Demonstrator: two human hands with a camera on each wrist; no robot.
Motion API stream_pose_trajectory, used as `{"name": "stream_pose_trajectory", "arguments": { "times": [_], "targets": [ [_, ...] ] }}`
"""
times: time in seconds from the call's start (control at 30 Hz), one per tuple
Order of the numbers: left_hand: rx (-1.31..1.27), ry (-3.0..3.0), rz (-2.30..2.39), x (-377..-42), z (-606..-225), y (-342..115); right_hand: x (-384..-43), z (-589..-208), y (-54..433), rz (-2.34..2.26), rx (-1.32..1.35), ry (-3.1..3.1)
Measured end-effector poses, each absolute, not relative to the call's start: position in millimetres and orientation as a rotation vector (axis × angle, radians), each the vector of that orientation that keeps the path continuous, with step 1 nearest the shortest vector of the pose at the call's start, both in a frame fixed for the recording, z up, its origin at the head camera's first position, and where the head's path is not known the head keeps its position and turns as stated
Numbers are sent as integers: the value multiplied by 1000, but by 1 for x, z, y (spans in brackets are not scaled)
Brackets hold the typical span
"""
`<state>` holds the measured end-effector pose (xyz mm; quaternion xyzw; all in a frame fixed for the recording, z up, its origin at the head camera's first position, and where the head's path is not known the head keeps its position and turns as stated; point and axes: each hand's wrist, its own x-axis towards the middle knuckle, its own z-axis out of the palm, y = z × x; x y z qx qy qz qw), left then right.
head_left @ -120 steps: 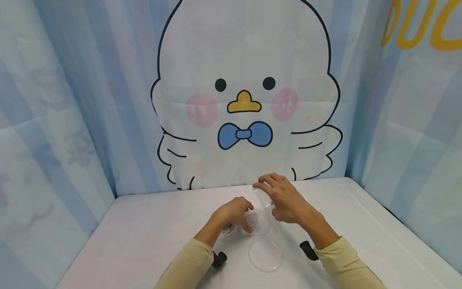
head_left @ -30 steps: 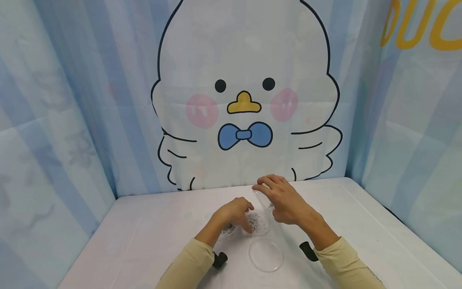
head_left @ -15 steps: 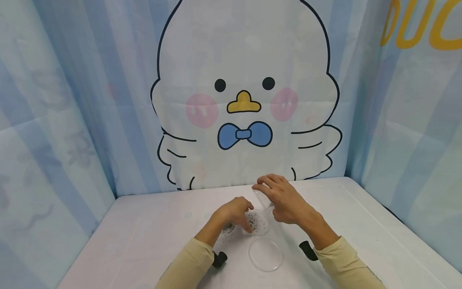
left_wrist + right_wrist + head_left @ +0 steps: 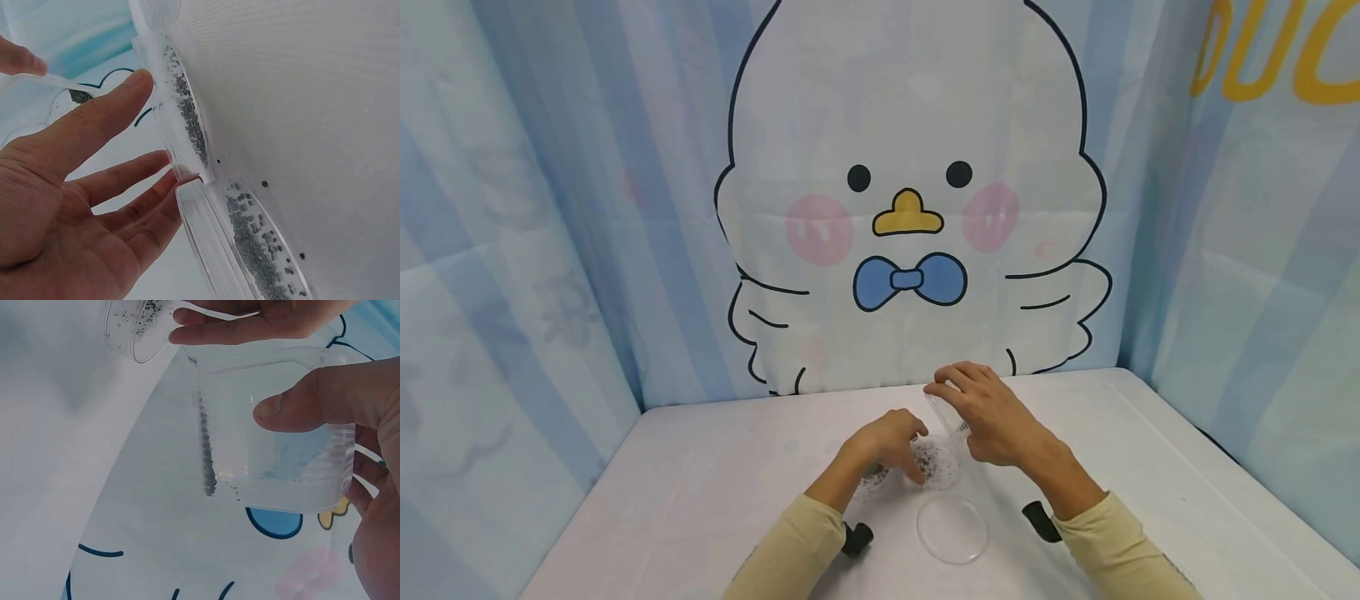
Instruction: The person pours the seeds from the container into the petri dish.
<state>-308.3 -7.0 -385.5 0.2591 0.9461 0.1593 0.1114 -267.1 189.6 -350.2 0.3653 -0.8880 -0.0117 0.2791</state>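
Note:
My right hand point(image 4: 1000, 417) holds a clear plastic box point(image 4: 244, 444), tilted, above the far right side of a round clear dish point(image 4: 942, 462). Dark seed-like grains point(image 4: 207, 450) line one edge of the box. My left hand point(image 4: 880, 440) grips that dish from its left, thumb point(image 4: 119, 100) and fingers against its wall. Dark grains point(image 4: 189, 115) are scattered over its bottom. Under my left hand, partly hidden, a second clear dish point(image 4: 874, 477) contains a denser heap of dark grains point(image 4: 250, 240).
A clear round lid or shallow dish point(image 4: 953, 530) lies flat nearer to me on the white table point(image 4: 700, 492). A few stray grains point(image 4: 265, 184) lie beside the dishes. Black wrist-camera parts point(image 4: 856, 540) show by both sleeves. A curtain with a printed duck point(image 4: 910, 333) stands behind the table.
Compared with four seconds ago, more dark grains lie in the dish that my left hand grips. Both hands and the tilted box have stayed almost in place.

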Motion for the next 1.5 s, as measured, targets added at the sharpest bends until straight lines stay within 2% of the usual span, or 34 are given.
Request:
{"name": "stream_pose_trajectory", "arguments": {
  "times": [1.5],
  "targets": [
    [776,2778,434,-308,-384,-6,-267,-350,188,-43,992,-2368]
  ]
}}
